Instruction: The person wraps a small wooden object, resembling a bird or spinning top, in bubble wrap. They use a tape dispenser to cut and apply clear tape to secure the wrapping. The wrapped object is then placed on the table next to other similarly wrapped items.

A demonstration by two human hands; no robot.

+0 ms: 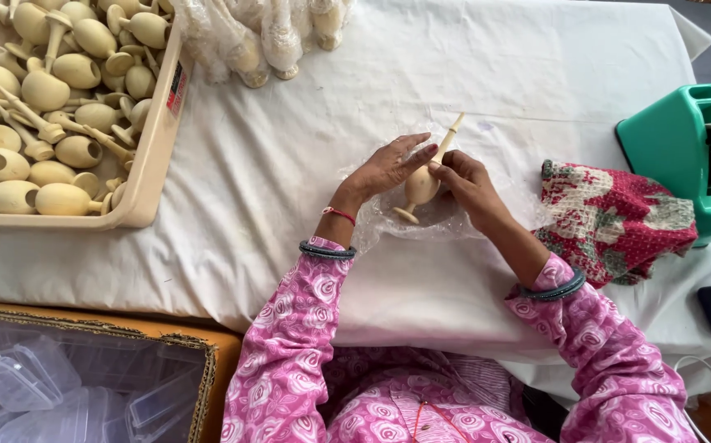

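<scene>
Pink floral sleeves (290,361) nearest — left hand (384,168) and right hand (464,182) both grip pale wooden spindle-shaped toy (423,182) over crinkled clear bubble wrap (446,220); toy's middle hidden by fingers.

Beige tray (152,164) of pale wooden rattles (44,90) sits well left of the hands, on white cloth (273,164). Bagged wooden pieces (265,37) lie beyond them. Red patterned fabric (614,221) lies just right of them, green tape dispenser (688,148) past it. Box of clear plastic cases (60,385) sits below-left.
</scene>
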